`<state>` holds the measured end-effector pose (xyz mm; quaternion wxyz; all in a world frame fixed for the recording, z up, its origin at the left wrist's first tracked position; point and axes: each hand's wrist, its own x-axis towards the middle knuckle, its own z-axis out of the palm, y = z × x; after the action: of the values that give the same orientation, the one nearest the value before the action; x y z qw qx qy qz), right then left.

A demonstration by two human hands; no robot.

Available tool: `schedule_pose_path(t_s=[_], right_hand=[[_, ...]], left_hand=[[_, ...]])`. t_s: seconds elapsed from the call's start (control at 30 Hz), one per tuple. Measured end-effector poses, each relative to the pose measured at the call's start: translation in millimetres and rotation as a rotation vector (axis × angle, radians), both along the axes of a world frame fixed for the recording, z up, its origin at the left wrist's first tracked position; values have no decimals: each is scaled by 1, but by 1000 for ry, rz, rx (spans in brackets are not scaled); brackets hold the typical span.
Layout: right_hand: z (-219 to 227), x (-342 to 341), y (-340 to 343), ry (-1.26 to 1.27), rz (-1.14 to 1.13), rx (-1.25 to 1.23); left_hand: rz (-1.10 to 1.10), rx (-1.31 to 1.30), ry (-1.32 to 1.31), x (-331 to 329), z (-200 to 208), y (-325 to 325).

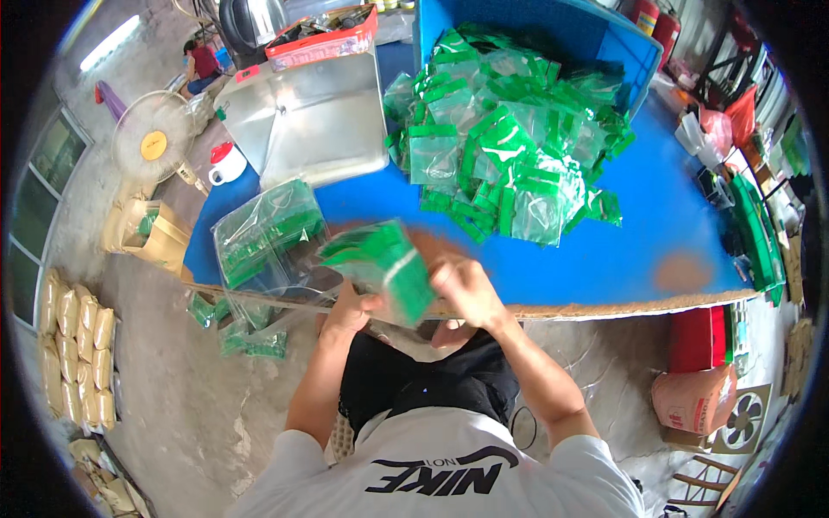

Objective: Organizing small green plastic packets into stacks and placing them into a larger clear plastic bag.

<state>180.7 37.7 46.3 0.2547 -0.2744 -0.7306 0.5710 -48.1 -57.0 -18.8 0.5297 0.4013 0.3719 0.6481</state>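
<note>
A fanned stack of green-and-clear plastic packets (384, 268) is held over the table's front edge. My left hand (350, 309) is closed around the lower left of this stack, with the thumb on its face. Just right of the stack is my right hand (466, 289), its fingers smeared by motion, so whether they grip a packet is unclear. On the left of the table sits a clear plastic bag (268, 229) with more green packets in it. Farther back, a large heap of loose green-topped packets (518, 138) spills out of a blue box (527, 13).
A metal tray (319, 121) stands on the blue table (622, 250), with a red tin (324, 39) behind it. At the left edge is a red-lidded white mug (226, 166). Bagged packets (250, 337) lie on the floor. A fan (154, 142) and a cardboard box (151, 233) stand left.
</note>
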Motion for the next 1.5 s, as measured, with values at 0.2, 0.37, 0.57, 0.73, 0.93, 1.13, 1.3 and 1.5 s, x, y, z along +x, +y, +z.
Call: schedule_pose_path(t_s=[0.2, 0.37, 0.57, 0.73, 0.93, 1.13, 1.3, 1.5], right_hand=[[-18, -24, -47, 318, 646, -1370], [-29, -15, -53, 489, 382, -1360], [4, -12, -24, 99, 50, -402], [-3, -16, -35, 86, 55, -349], [7, -26, -35, 213, 33, -101], [-19, -32, -14, 170, -506, 611], [-29, -37, -9, 50, -446, 553], [-26, -32, 1, -4, -434, 529]], left_hand=[[-193, 7, -231, 10, -14, -12], [-517, -73, -727, -14, 23, -2], [-79, 114, -340, 24, 48, -38], [143, -54, -257, 38, 60, -42], [162, -1, -285, 19, 47, -50], [1095, 108, 1418, -52, 66, -65], [1076, -160, 1722, -86, 41, -55], [878, 2, 1616, -82, 46, -87]])
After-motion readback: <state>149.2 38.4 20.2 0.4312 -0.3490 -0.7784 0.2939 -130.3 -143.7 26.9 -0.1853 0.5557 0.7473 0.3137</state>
